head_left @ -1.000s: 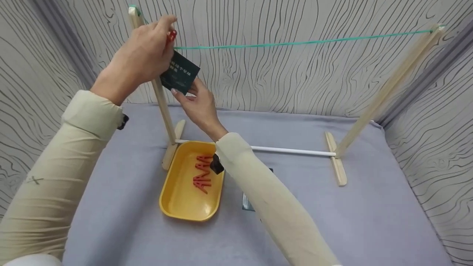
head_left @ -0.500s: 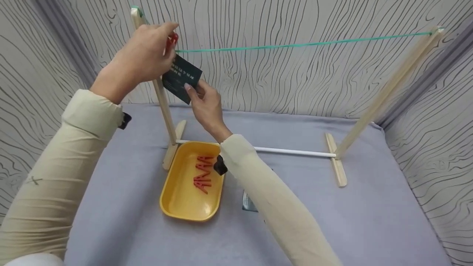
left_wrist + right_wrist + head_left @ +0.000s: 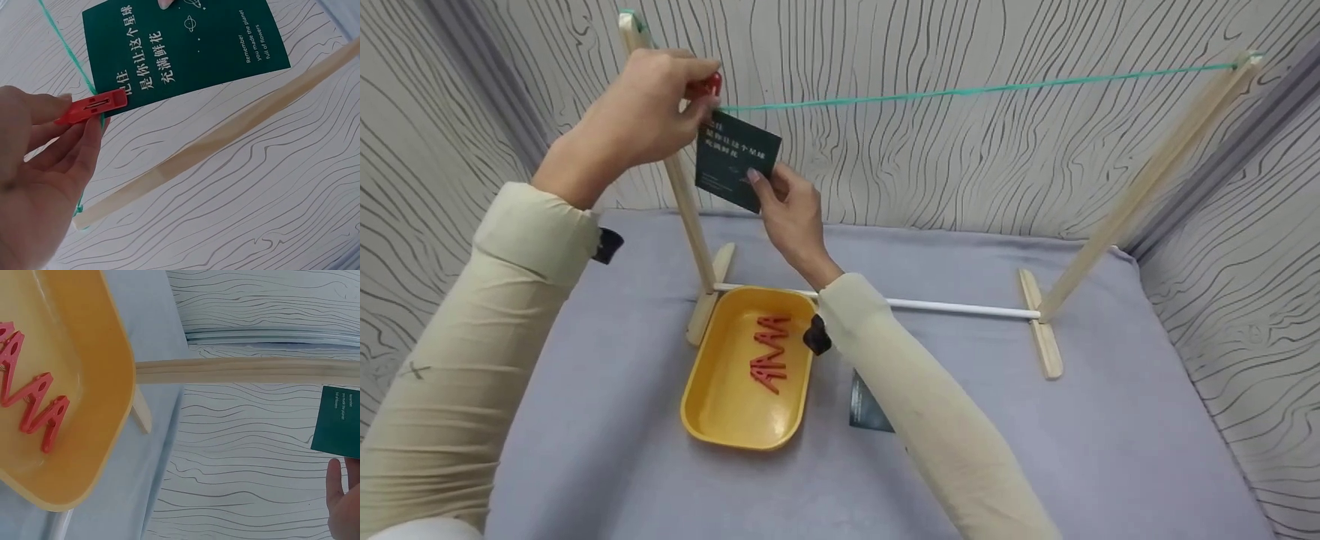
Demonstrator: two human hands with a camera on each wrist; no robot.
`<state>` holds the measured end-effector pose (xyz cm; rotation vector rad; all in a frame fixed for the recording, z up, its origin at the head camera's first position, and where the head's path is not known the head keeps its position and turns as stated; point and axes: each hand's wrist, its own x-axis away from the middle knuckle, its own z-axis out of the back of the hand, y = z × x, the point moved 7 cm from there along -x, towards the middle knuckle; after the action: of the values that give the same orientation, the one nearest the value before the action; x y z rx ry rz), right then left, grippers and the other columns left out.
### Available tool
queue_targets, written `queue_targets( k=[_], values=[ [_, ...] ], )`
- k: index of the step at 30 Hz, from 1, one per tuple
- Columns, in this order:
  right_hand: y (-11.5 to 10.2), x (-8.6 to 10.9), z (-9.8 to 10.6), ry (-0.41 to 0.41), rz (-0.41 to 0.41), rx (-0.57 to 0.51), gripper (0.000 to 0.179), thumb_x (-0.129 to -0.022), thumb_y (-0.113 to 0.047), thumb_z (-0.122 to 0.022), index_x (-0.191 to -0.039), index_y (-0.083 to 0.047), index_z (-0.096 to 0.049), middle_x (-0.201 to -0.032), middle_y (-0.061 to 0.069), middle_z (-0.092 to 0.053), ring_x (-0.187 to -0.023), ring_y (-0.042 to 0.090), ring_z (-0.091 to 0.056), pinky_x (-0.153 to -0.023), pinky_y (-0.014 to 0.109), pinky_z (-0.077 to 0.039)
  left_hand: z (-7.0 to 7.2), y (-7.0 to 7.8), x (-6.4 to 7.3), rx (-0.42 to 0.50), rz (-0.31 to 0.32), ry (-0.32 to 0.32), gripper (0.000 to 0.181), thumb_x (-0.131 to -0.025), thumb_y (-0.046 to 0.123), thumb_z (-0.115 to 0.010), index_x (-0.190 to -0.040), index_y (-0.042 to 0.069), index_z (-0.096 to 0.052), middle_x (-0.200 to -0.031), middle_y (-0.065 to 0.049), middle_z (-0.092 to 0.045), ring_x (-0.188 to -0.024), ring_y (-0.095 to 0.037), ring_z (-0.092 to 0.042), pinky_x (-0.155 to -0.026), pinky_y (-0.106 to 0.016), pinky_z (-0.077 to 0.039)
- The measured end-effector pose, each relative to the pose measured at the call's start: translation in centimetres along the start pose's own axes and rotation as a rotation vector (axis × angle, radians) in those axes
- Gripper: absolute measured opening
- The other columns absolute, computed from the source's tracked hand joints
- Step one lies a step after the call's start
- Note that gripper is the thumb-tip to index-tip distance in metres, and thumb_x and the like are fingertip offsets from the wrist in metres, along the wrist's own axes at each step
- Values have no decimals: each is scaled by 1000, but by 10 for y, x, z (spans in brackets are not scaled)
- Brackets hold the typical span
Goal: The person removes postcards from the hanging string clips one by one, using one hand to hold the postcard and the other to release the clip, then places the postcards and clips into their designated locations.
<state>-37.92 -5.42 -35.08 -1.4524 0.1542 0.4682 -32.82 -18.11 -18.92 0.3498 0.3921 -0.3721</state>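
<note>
High at the left, my left hand pinches a red clothespin between thumb and fingers. In the left wrist view the clothespin's nose lies over a corner of a dark green printed card, right where the green string passes. My right hand holds the card by its right edge, thumb on the printed face and fingers behind. Seen from the head, the card hangs tilted just below the string, beside the left wooden post.
Below the hands stands a yellow tray with several red clothespins. Another dark card lies on the cloth, partly under the right forearm. A white rod joins the left post to the right post.
The right hand has slid up the card's right side, its thumb now on the face. The card has turned to face the head camera more and shifted slightly right.
</note>
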Motion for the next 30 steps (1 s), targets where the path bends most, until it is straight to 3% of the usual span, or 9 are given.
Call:
queue_targets(
  k=[6, 22, 30],
  values=[
    [-1, 3, 2, -8, 11, -22, 30, -107, -25, -61, -134, -12, -68, -128, 4, -78, -112, 11, -76, -98, 23, -60, -2, -1, 2, 15, 20, -5, 46, -109, 14, -54, -152, -2, -50, -131, -27, -65, -119, -41, -67, -105, -52, -57],
    [0, 7, 7, -16, 9, -3, 25, -109, -27, -58, -125, -12, -69, -120, 3, -78, -100, 12, -74, -95, 22, -61, -6, 2, 4, 45, 0, 33, 31, -110, 15, -54, -133, -5, -62, -123, -24, -66, -115, -35, -68, -104, -49, -58],
    [-3, 9, 9, -22, 13, -11, 26, -109, -27, -58, -128, -13, -69, -124, 2, -78, -105, 10, -73, -98, 22, -60, -4, 4, 2, 49, -23, 122, 25, -108, 11, -58, -125, -3, -70, -120, -22, -72, -109, -32, -72, -101, -46, -60]
  ],
)
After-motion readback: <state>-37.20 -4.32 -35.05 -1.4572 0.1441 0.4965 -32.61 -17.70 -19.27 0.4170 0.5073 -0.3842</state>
